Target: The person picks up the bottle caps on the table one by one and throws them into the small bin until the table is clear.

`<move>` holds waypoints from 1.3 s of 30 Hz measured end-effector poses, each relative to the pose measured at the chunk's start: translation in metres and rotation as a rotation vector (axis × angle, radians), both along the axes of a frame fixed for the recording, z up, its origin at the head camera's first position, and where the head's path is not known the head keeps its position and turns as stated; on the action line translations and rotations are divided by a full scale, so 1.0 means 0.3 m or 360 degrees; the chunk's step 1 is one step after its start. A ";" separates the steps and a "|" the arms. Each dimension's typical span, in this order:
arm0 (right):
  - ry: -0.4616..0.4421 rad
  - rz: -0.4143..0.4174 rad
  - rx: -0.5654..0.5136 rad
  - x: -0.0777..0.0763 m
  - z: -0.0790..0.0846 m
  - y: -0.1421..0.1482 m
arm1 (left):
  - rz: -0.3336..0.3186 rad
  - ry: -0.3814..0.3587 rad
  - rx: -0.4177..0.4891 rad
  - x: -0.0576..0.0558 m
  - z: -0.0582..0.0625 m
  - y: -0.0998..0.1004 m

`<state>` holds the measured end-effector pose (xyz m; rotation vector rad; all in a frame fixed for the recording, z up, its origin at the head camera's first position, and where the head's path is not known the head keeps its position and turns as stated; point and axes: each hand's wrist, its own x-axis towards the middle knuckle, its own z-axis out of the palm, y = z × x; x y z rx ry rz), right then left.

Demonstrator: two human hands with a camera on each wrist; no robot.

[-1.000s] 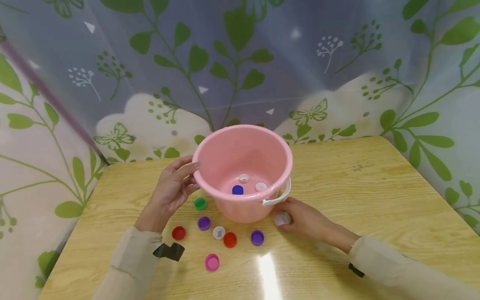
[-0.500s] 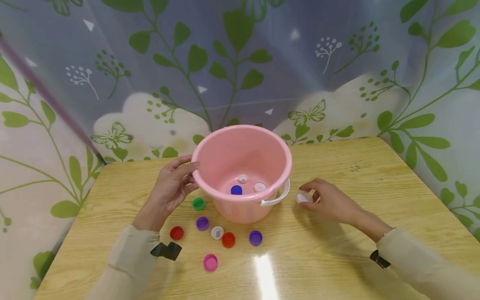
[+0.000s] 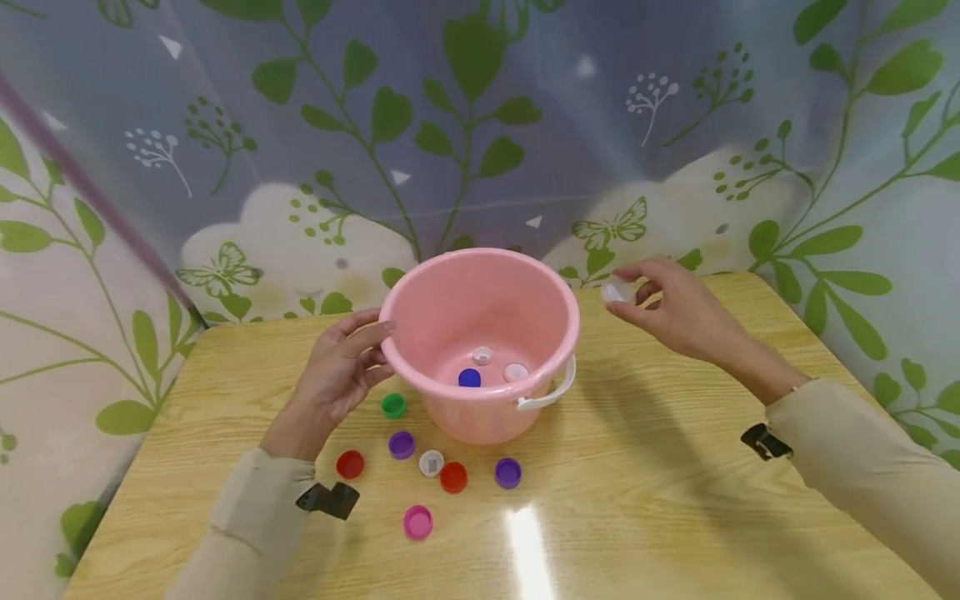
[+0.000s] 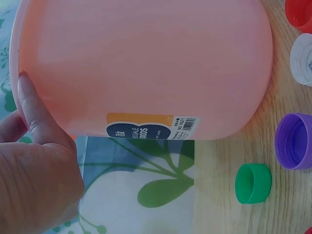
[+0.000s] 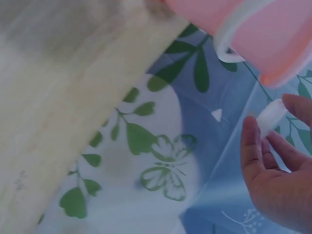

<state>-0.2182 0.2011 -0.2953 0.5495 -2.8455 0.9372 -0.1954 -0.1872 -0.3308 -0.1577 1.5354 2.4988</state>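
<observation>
A pink bucket (image 3: 480, 417) with a white handle (image 3: 551, 393) stands upright on the wooden table. Its left rim is held by my left hand (image 3: 341, 375), thumb and fingers on either side of the rim in the left wrist view. My right hand (image 3: 675, 308) pinches a white bottle cap (image 3: 618, 290) in the air to the right of the bucket, about level with its rim. In the right wrist view the white cap (image 5: 271, 117) sits between thumb and fingertips. Inside the bucket lie a blue cap (image 3: 469, 377) and two white caps (image 3: 515, 372).
In front of the bucket lie a green cap (image 3: 393, 406), two purple caps (image 3: 507, 472), two red caps (image 3: 453, 477), a white cap (image 3: 431, 463) and a pink cap (image 3: 417, 522). A leaf-patterned cloth (image 3: 300, 167) hangs behind the table (image 3: 675, 500).
My right hand has lifted the white cap off the table beside the bucket, moving up and to the right. My left hand stays on the rim.
</observation>
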 end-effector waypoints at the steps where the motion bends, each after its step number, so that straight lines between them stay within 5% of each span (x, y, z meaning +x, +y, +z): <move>1: 0.0020 -0.0004 -0.0019 -0.009 0.012 -0.009 | -0.0001 -0.0001 -0.0002 0.000 0.000 -0.001; 15: 0.0101 0.0172 -0.0109 -0.089 0.093 -0.187 | -0.0007 0.0016 -0.0016 0.000 0.007 0.000; 28: 0.0014 0.0625 -0.0116 -0.087 0.032 -0.305 | 0.0011 0.0002 -0.0035 0.000 0.001 -0.004; 39: 0.0031 0.0686 0.0011 -0.090 0.004 -0.336 | -0.0011 0.0023 -0.0018 -0.007 -0.005 -0.007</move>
